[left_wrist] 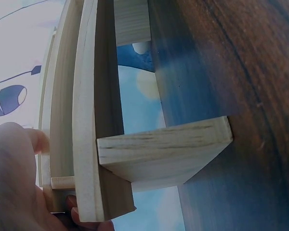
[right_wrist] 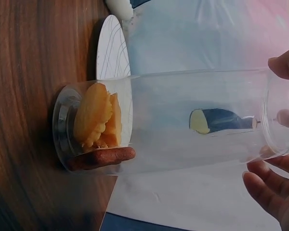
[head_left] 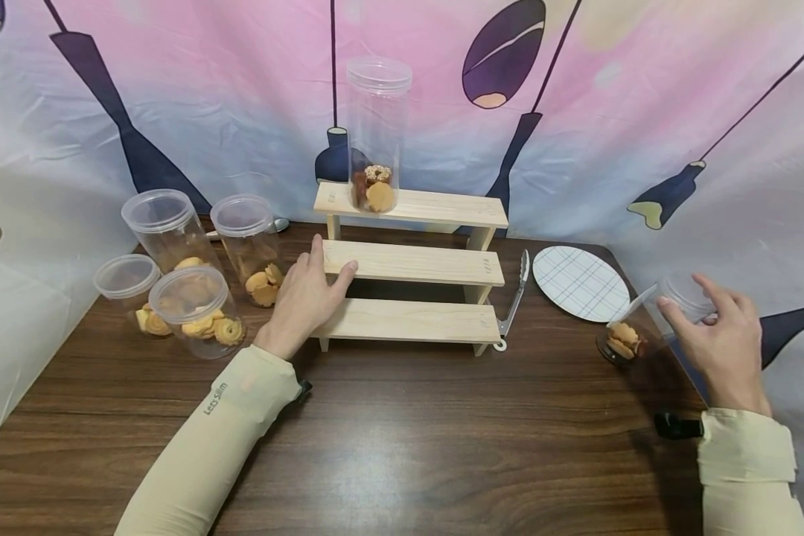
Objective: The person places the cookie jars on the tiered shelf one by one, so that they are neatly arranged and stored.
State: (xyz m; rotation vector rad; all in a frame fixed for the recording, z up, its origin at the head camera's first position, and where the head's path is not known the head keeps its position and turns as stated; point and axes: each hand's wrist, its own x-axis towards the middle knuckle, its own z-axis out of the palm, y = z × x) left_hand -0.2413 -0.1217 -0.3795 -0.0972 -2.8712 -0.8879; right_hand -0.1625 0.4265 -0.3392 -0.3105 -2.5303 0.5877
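Observation:
My left hand (head_left: 308, 294) grips the left end of a three-step wooden stand (head_left: 409, 320). Its thumb lies over the middle shelf, and in the left wrist view fingertips curl round the stand's end. Off to the right, my right hand (head_left: 726, 335) holds a tall clear jar (right_wrist: 197, 101) by its top, thumb on one side and fingers on the other. Round cookies (right_wrist: 94, 115) and a brown stick-shaped piece (right_wrist: 103, 158) lie at the jar's bottom, close to the tabletop. Another tall clear jar (head_left: 378, 134) with cookies stands upright at the left of the top shelf.
Several lidded clear jars of cookies, including a short wide jar (head_left: 197, 313), stand together at the left. A white checked plate (head_left: 579, 283) lies at the back right, with metal tongs (head_left: 517, 290) between it and the stand. A spoon (head_left: 281, 224) lies behind the left jars.

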